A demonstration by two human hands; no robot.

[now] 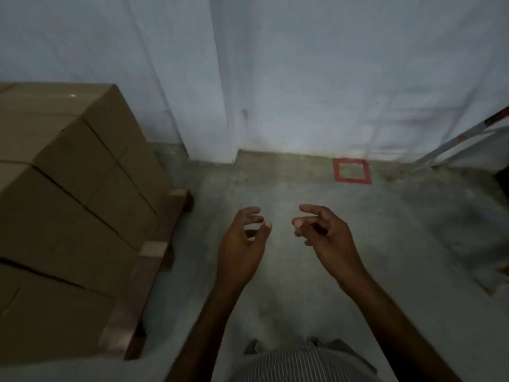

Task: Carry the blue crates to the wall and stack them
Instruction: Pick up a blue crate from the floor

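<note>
No blue crate is in view. My left hand (pixel 243 244) and my right hand (pixel 323 232) hang in front of me over the bare concrete floor, a short gap between them. Both have loosely curled fingers and hold nothing. The pale wall (pixel 330 78) stands straight ahead, with a protruding column (pixel 198 78) left of centre. A red tape square (pixel 352 171) is marked on the floor at the foot of the wall, ahead and right of my hands.
Stacked cardboard boxes (pixel 68 202) on a wooden pallet (pixel 148 271) fill the left side. A slanted metal bar (pixel 462 142) leans at the right by the wall. A pale sack-like thing (pixel 493 260) lies at the right edge.
</note>
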